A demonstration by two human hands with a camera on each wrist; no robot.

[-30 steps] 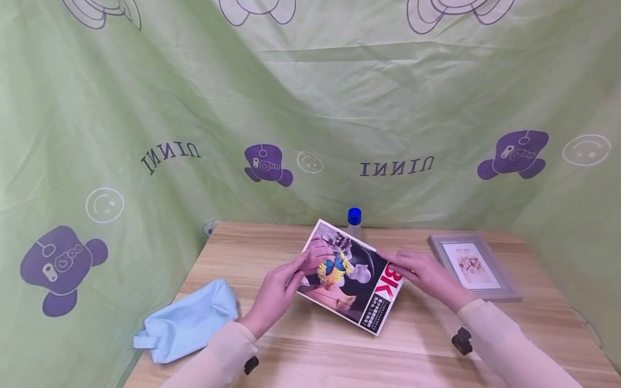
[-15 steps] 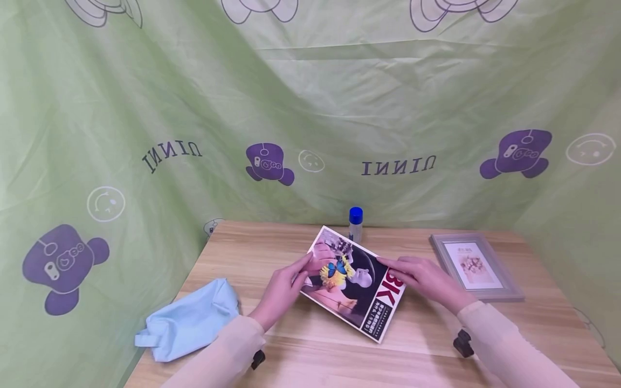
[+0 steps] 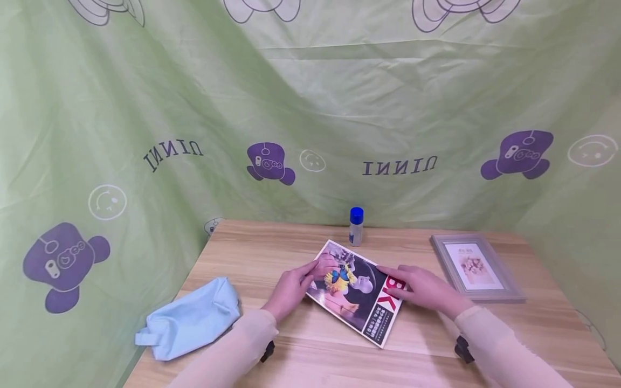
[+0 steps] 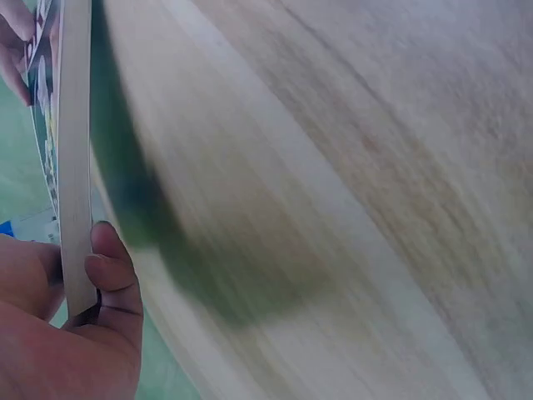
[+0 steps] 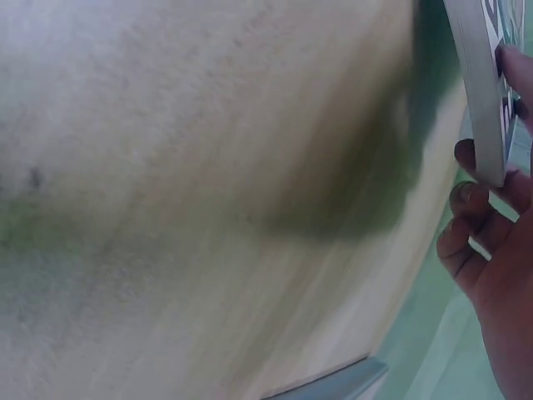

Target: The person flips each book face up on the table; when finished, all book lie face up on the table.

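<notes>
A book [image 3: 346, 291] with a dark picture cover and large red letters lies slanted between both hands, held just above the wooden table. My left hand [image 3: 290, 288] grips its left edge; in the left wrist view the fingers [image 4: 112, 271] curl under the book's pale page block [image 4: 75, 150], with the thumb on the cover side. My right hand [image 3: 424, 288] grips the opposite edge, thumb and forefinger over the red letters. Seen from the right wrist, fingertips [image 5: 466, 154] of that hand reach beneath the book [image 5: 483, 92].
A small clear bottle with a blue cap [image 3: 356, 226] stands at the table's back. To the right lies a grey picture frame [image 3: 477, 267]. A light blue pouch [image 3: 191, 320] rests at the left. Green printed cloth [image 3: 310, 108] hangs behind the wooden table [image 3: 262, 242].
Both hands have lowered the book and brought it slightly nearer and to the right. The bottle behind it now shows in full. Pouch and picture frame have stayed in place.
</notes>
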